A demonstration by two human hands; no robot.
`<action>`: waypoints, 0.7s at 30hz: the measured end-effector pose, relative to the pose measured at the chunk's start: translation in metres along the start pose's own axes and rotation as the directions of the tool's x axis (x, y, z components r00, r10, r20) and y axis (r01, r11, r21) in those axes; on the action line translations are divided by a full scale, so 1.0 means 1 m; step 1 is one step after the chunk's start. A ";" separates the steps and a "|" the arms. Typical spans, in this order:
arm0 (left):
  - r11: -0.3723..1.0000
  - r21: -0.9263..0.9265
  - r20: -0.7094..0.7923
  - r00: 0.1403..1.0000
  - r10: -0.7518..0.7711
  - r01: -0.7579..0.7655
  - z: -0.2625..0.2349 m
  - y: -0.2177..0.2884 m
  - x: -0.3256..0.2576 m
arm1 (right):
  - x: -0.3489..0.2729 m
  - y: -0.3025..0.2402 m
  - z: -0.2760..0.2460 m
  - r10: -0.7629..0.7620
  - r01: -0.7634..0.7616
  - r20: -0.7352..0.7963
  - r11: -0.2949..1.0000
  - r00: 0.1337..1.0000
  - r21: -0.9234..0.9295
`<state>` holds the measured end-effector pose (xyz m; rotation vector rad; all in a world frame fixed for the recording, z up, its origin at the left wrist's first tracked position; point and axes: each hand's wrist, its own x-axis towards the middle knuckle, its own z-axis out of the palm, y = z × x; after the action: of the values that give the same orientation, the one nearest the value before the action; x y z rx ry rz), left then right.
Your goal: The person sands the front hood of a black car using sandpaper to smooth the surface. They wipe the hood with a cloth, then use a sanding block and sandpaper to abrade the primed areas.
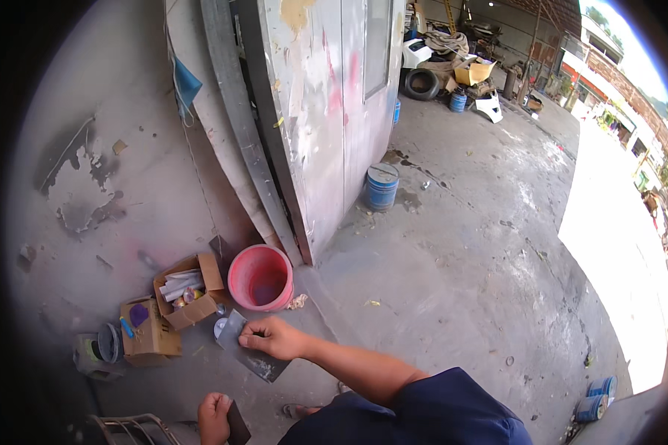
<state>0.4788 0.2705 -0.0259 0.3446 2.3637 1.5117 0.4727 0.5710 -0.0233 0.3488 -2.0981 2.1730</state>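
My right hand (273,338) is closed, its thumb and fingers pinching a thin dark grey sheet (263,365) with whitish smudges. One end of the sheet shines lighter, and whether it is sandpaper or a thin plate I cannot tell. Lower and to the left, my left hand (214,417) is curled round a smaller flat dark piece (237,426), which is partly cut off by the lower edge. Just beyond my right hand stands a pink-red bucket (234,278). A small whitish round thing (220,327) shows beside the sheet's far end.
Two cardboard boxes, one open box (193,315) with papers and one brown box (159,337), stand by the wall at left. A metal frame (137,423) is at lower left. Ahead are a painted door panel (326,111), a blue drum (381,187) and a tyre (421,84).
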 end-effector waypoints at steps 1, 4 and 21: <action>0.989 -0.145 -0.075 0.996 -0.046 0.034 -0.011 -0.044 0.003 | -0.001 -0.004 -0.001 -0.004 0.007 0.056 0.999 0.998 -0.044; 0.940 -0.331 -0.223 0.962 -0.160 0.080 -0.003 -0.041 0.014 | -0.017 -0.002 0.009 -0.008 0.046 0.184 0.978 0.983 -0.202; 0.924 0.270 -0.405 0.838 0.365 -0.272 0.058 -0.005 0.034 | -0.077 0.018 0.055 -0.053 0.016 -0.118 0.955 0.992 -0.297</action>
<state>0.4699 0.3287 -0.0578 0.5083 2.9642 1.6386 0.5481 0.5225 -0.0569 0.2131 -2.2804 1.7727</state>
